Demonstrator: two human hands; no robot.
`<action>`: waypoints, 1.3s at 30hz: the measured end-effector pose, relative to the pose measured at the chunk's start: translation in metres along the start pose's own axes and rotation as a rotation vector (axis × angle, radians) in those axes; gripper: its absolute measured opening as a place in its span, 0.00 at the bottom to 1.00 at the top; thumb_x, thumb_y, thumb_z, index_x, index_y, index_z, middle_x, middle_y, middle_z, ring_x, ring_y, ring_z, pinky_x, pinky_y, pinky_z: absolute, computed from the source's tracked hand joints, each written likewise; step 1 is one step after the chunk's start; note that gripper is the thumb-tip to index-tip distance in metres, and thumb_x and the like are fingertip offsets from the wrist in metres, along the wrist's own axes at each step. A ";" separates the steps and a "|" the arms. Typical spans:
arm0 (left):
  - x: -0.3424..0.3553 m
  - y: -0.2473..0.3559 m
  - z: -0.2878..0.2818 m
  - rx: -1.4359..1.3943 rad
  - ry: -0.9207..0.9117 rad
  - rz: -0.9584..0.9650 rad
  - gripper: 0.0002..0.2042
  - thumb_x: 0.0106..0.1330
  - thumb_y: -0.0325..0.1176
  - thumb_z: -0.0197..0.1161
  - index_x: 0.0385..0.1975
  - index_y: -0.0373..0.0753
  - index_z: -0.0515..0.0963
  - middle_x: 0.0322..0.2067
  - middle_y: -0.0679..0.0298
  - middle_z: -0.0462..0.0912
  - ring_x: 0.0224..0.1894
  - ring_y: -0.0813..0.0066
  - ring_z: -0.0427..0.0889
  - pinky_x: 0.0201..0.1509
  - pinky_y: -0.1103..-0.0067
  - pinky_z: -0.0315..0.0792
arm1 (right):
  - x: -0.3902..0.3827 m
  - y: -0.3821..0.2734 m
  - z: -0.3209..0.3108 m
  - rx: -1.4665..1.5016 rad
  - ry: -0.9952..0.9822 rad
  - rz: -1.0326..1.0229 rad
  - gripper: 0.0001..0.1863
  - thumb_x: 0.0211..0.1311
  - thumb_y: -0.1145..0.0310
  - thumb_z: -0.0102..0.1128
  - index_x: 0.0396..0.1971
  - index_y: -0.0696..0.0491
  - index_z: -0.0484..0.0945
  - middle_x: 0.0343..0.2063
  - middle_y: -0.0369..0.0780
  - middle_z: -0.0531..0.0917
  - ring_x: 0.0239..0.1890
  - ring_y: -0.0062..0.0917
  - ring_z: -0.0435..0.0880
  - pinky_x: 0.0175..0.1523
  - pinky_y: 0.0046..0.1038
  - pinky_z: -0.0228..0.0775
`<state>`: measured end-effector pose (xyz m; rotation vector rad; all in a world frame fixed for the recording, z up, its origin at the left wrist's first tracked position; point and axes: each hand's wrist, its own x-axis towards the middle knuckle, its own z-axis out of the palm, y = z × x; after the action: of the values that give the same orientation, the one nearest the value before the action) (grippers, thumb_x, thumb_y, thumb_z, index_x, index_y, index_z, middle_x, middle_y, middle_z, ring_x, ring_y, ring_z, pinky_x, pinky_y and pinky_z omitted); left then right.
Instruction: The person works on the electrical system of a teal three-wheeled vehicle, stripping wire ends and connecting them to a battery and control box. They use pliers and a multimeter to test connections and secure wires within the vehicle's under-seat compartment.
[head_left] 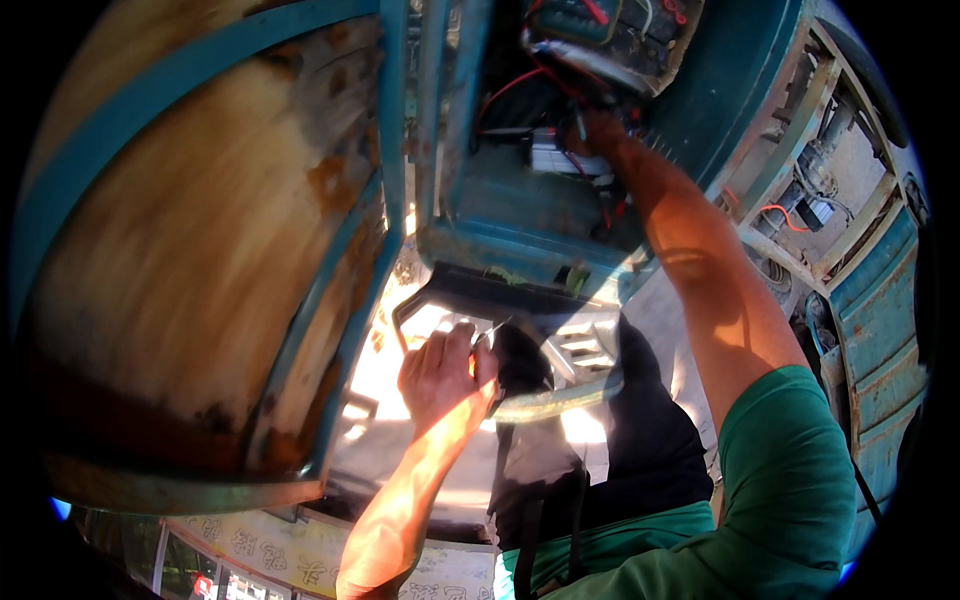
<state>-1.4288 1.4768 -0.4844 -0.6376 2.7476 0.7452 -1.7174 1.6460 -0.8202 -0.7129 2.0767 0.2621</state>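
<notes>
My left hand [440, 375] is closed in a fist in front of a teal metal compartment [540, 205]. A small piece of metal and a spot of orange show by its thumb, but I cannot make out what it grips. My right hand [600, 132] reaches into the compartment, its fingers bent in shadow around something slim and pale that I cannot name. Red and black wires [535, 75] run close to those fingers. Just below them lies a white and grey box-shaped unit [562, 155]. A worn metal-edged frame with slots [560, 405] hangs below the compartment's edge, beside my left hand.
A large rusty panel with teal edges [190, 270] fills the left side. An open tray with wires and red clips [650, 40] is at the top. At the right stands a metal frame [790, 150] with an orange cable [785, 215] and teal side panels [880, 340].
</notes>
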 end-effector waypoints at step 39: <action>-0.004 -0.005 -0.003 -0.013 -0.011 -0.059 0.07 0.56 0.34 0.63 0.30 0.39 0.76 0.22 0.60 0.75 0.24 0.61 0.78 0.33 0.69 0.70 | -0.039 -0.005 0.032 0.604 0.700 0.131 0.17 0.61 0.63 0.53 0.49 0.51 0.76 0.47 0.52 0.77 0.51 0.51 0.75 0.55 0.45 0.70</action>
<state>-1.4232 1.4731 -0.4829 -0.7113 2.7036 0.7512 -1.6752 1.6710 -0.8065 -0.3065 2.6631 -0.6131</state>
